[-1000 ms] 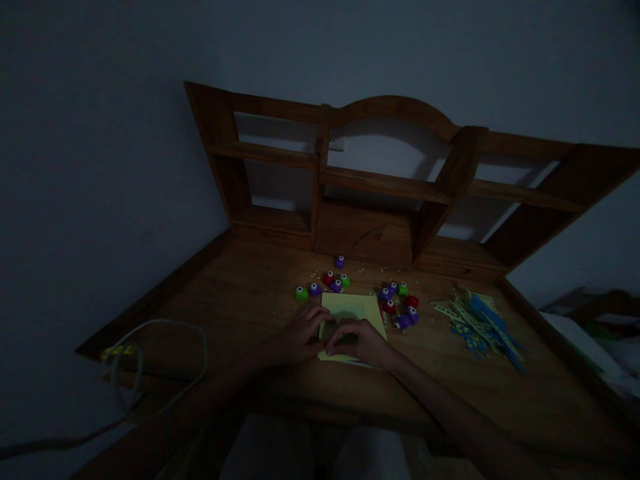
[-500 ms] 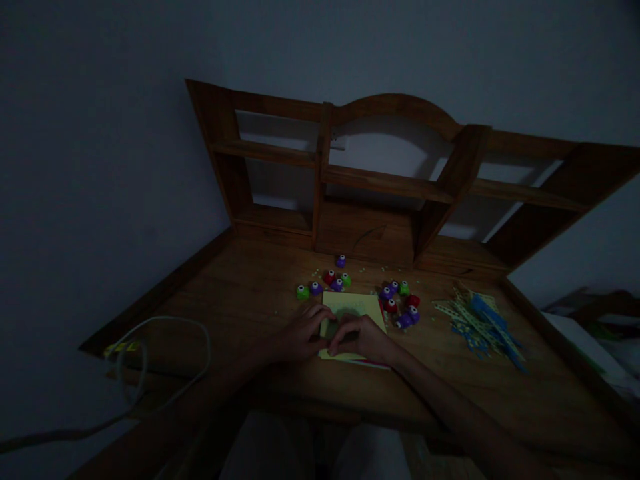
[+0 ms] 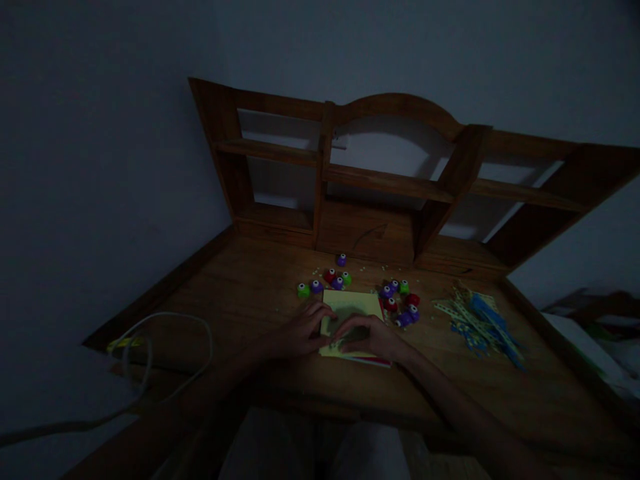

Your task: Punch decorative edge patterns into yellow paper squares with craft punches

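A stack of coloured paper with a yellow sheet [image 3: 367, 303] on top lies near the desk's front edge. My left hand [image 3: 303, 330] rests at its left edge, thumb and fingers apart, fingertips on the sheet. Over the lower middle of the sheet, my right hand [image 3: 375, 338] arches with its fingers apart. I make out nothing held in it, though the light is dim. Tiny pale bits are faintly visible on the paper. Beyond it sit several one-eyed toy figures, among them a green one [image 3: 303, 290], a red one [image 3: 330, 275] and a purple one [image 3: 341, 260].
More toy figures cluster right of the paper, including a red one [image 3: 413, 301]. Farther right lies a heap of pale and blue strips [image 3: 483, 323]. A wooden shelf unit [image 3: 390, 180] stands at the back. A white cable [image 3: 207, 333] loops at the left.
My right hand has shifted slightly right, and its fingers have spread from a closer, pinch-like curl. My left hand stays at the paper's left edge.
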`<state>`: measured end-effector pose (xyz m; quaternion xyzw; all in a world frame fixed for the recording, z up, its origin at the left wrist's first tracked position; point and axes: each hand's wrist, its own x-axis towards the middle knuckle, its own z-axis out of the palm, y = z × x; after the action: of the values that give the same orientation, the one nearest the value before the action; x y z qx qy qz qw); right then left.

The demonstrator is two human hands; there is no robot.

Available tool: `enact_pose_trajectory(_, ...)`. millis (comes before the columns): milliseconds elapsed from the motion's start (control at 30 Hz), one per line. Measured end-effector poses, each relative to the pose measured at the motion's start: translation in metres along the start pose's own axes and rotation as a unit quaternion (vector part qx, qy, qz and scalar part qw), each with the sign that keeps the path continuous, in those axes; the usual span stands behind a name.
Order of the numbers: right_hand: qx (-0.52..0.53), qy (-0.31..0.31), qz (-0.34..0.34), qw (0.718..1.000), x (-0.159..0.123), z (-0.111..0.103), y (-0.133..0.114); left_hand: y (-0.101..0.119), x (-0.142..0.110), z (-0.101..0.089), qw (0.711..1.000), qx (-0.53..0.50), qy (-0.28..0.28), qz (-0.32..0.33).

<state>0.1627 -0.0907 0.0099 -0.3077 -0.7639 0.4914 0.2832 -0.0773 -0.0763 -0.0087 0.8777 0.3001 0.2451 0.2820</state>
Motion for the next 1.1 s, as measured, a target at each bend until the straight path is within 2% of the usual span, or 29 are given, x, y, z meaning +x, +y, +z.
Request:
enact_pose_trajectory(233, -0.022, 0.008, -0.013, 1.000, 0.002, 0.007, 0.002, 0.002, 0.001, -0.001, 1.000, 0.004, 0.004, 0.001)
enact_pose_trajectory(467, 0.000, 0.003, -0.010, 1.000, 0.006, 0.010, 0.002, -0.001, 0.001, 0.001, 1.000, 0.011, 0.003, 0.000)
enact_pose_trajectory(733, -0.001, -0.041, -0.017, 0.999, -0.001, 0.004, 0.000, 0.001, 0.001, -0.003, 1.000, 0.017, -0.005, 0.001)
enact_pose_trajectory(933, -0.030, 0.002, -0.023, 0.999, -0.006, -0.002, 0.000, 0.000, 0.000, 0.001, 1.000, 0.027, 0.013, -0.002)
enact_pose_trajectory(1100, -0.024, 0.007, -0.022, 0.999, -0.004, 0.001, 0.002, 0.003, 0.000, 0.001, 0.999, 0.028, 0.015, -0.005)
